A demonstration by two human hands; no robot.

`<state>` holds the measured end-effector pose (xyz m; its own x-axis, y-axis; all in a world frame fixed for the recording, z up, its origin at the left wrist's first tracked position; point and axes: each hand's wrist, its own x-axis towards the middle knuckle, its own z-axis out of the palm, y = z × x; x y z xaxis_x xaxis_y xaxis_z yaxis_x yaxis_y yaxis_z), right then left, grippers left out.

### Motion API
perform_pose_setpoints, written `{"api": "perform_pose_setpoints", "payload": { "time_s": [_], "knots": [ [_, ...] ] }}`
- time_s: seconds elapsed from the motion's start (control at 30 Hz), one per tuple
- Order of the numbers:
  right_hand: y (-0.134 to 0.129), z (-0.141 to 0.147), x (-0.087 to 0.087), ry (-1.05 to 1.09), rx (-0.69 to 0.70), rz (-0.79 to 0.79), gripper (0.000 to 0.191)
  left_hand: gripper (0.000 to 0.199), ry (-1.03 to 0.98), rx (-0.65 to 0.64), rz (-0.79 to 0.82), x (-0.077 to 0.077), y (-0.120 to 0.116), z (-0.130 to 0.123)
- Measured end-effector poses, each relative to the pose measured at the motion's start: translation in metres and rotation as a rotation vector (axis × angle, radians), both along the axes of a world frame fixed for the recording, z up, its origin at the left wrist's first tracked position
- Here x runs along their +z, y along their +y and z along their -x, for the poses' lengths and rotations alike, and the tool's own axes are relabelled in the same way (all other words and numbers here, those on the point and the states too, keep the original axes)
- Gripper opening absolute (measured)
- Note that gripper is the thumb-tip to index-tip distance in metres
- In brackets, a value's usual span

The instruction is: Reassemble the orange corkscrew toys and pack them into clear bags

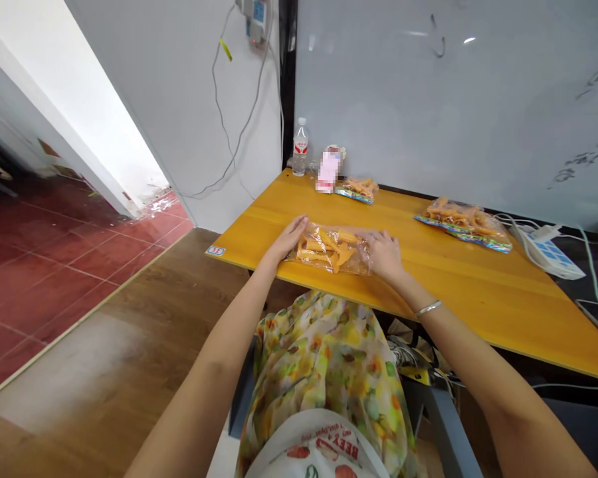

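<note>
A clear plastic bag [329, 249] of orange-yellow pieces, some of them tube-shaped, lies near the front edge of the wooden table. My left hand [290, 238] rests against the bag's left end, fingers stretched out along its side. At the right end, my right hand [385, 255] has its fingers curled onto the loose, crinkled plastic; its fingertips are partly hidden. The pieces sit mostly in the left and middle of the bag.
Another filled bag [361, 188] lies at the back beside a blurred pink item [328, 169] and a water bottle [300, 147]. More filled bags [466, 222] lie to the right, near a power strip [551, 249] with cables. The table [478, 299] meets a whiteboard behind.
</note>
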<state>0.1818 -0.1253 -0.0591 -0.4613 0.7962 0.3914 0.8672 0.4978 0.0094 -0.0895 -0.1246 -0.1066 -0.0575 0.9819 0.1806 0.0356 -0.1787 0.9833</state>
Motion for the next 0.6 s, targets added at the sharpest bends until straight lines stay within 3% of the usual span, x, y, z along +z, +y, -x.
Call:
{"api": "perform_pose_setpoints", "payload": {
  "time_s": [0.1, 0.27, 0.43, 0.6],
  "knots": [
    [0.005, 0.008, -0.004, 0.15, 0.018, 0.07, 0.036, 0.058, -0.038, 0.003, 0.003, -0.003, 0.003, -0.001],
    [0.02, 0.019, -0.01, 0.292, 0.208, 0.202, 0.04, 0.068, -0.154, -0.057, 0.077, -0.004, 0.005, -0.002],
    [0.027, 0.028, -0.012, 0.351, 0.295, 0.201, 0.037, 0.08, -0.219, -0.139, 0.094, -0.003, 0.005, -0.001],
    [0.028, 0.027, -0.014, 0.347, 0.385, 0.202, 0.039, 0.08, -0.23, -0.134, 0.098, -0.001, 0.005, 0.0]
  ]
}}
